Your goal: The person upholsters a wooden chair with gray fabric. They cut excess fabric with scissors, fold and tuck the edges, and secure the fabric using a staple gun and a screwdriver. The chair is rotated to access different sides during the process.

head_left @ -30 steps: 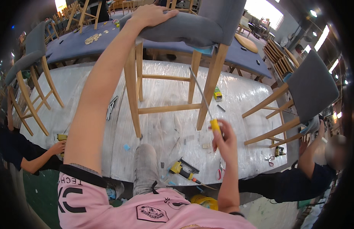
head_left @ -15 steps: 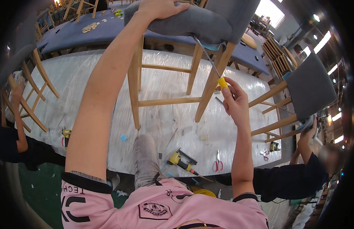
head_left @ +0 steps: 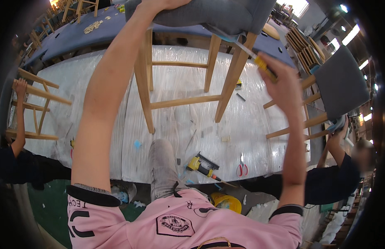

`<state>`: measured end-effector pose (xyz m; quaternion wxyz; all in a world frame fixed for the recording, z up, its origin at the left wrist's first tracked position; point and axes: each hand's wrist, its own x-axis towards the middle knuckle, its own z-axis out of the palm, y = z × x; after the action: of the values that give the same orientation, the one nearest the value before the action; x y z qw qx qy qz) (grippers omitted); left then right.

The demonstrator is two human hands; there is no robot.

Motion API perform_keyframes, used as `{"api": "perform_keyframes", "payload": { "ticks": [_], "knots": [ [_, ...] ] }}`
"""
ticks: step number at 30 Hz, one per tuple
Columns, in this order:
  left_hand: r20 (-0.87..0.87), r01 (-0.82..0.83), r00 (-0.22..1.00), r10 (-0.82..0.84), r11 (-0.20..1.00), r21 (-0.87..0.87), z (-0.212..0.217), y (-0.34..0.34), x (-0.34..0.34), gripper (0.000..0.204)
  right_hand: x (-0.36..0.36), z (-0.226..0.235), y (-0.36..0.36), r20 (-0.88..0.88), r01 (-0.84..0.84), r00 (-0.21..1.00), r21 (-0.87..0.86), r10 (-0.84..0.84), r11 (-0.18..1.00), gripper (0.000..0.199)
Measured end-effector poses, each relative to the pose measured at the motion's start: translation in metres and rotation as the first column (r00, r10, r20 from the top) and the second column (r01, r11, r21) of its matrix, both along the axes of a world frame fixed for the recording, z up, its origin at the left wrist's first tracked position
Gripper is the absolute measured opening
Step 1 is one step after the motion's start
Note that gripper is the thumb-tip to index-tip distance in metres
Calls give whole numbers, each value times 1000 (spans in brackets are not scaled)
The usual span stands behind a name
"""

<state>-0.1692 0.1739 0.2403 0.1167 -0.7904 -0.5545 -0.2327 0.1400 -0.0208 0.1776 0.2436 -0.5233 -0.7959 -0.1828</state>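
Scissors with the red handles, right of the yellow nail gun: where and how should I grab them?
Probably best by the red handles, coming from the near edge of the plastic-covered tabletop. The scissors lie with their handle loops toward that edge and the blades pointing away, so the fingers would meet the loops first and keep clear of the blades.

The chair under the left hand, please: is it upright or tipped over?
The chair is upright: its grey seat is above, wooden legs pointing down.
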Motion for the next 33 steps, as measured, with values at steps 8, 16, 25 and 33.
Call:
{"api": "perform_keyframes", "payload": {
  "ticks": [8,16,25,33],
  "knots": [
    [36,-12,999,12,1000,13,-7,-5,-4,70,6,17,3,-82,74,992,-249,-97,966,37],
    [56,-16,998,16,1000,-3,-6,8,1,76,-4,-80,-2,-764,-200,620,-373,-178,906,42],
    [18,0,1000,1,999,-39,1,15,2,65,-20,-89,2,-861,-238,484,-301,-156,923,41],
    [16,-29,999,30,999,-18,-2,19,6,62,-23,-88,8,-887,-257,423,-315,-186,914,40]
  ]
}}
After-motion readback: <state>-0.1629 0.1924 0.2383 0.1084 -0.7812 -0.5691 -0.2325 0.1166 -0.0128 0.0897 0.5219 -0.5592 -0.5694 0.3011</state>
